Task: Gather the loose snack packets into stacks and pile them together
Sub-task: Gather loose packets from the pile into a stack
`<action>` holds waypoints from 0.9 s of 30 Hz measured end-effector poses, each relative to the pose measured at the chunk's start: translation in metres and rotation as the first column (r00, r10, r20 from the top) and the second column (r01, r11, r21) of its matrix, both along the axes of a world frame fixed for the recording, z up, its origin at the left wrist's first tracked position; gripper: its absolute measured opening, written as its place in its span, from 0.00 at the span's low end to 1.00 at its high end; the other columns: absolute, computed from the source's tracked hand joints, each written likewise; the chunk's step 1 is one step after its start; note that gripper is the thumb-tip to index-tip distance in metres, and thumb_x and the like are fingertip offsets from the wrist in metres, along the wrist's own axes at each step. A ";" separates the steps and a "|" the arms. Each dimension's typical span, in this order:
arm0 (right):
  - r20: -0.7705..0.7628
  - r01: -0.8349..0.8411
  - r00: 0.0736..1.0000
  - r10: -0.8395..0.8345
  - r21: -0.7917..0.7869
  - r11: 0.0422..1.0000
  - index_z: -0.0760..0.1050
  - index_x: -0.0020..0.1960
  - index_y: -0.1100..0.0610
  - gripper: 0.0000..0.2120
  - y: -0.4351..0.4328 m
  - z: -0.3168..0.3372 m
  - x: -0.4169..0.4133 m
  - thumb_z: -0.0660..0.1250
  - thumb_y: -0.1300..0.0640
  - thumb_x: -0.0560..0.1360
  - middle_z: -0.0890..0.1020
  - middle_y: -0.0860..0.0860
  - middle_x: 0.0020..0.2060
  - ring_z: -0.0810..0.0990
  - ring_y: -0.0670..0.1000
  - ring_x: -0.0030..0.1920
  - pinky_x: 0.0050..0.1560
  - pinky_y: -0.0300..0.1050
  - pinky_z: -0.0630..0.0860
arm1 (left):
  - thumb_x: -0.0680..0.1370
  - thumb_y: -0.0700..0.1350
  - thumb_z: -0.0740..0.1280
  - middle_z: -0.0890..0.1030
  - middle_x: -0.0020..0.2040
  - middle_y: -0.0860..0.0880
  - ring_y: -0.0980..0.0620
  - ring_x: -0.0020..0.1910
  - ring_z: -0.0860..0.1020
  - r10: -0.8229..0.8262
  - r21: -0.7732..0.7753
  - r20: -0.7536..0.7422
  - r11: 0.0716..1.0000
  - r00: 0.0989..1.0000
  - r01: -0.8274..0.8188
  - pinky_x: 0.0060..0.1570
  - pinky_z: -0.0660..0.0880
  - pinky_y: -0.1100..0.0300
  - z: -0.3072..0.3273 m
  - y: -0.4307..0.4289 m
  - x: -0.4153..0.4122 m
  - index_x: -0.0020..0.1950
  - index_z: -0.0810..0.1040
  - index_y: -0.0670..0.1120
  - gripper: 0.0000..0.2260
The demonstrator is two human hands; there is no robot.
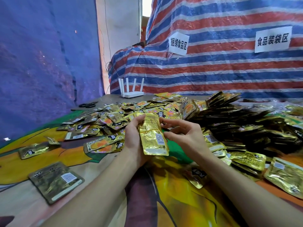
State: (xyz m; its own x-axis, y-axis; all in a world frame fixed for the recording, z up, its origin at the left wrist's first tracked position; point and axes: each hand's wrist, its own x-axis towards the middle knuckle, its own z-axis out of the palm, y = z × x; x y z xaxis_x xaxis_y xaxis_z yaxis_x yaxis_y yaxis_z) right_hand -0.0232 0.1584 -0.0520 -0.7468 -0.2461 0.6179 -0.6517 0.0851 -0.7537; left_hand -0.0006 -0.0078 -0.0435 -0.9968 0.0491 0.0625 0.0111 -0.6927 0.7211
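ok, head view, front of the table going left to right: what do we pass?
lone packet → left hand → held stack → right hand → gold packet at the right edge

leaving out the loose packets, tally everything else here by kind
router: 1
scissors: 1
signs: 2
hands: 2, left hand and right hand
stack held in the left hand: 1
total: 7
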 end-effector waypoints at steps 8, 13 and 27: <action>0.435 -0.261 0.859 0.269 -0.079 0.962 0.82 0.57 0.63 0.26 -0.016 0.003 0.014 0.61 0.47 0.70 0.84 0.63 0.50 0.82 0.61 0.51 0.53 0.57 0.78 | 0.77 0.46 0.70 0.83 0.59 0.42 0.41 0.50 0.83 0.346 -0.008 -0.088 0.937 0.934 -0.348 0.47 0.82 0.44 0.001 0.003 -0.009 0.73 0.69 0.61 0.26; 0.365 -0.272 0.919 0.152 0.305 0.913 0.70 0.65 0.49 0.41 -0.021 -0.001 0.029 0.83 0.43 0.58 0.84 0.44 0.54 0.84 0.42 0.53 0.51 0.38 0.79 | 0.72 0.44 0.69 0.81 0.41 0.41 0.46 0.33 0.81 0.242 -0.104 -0.081 0.963 0.967 -0.249 0.34 0.79 0.54 0.003 -0.001 -0.003 0.57 0.82 0.52 0.14; 0.248 -0.224 0.960 0.129 0.406 0.886 0.59 0.74 0.54 0.43 -0.026 -0.005 0.029 0.78 0.67 0.67 0.76 0.51 0.63 0.78 0.43 0.62 0.61 0.40 0.77 | 0.68 0.44 0.77 0.84 0.56 0.44 0.46 0.55 0.83 0.268 -0.368 -0.580 0.756 0.769 -0.541 0.56 0.78 0.52 0.008 0.007 0.015 0.55 0.78 0.52 0.18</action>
State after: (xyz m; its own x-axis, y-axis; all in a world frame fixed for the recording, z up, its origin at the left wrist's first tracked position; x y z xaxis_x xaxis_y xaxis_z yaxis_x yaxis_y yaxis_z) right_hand 0.0057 0.1329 -0.0571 -0.7653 -0.5897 0.2581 -0.5186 0.3273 -0.7899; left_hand 0.0145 -0.0012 -0.0352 -0.7723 -0.1930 0.6053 0.6283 -0.0906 0.7727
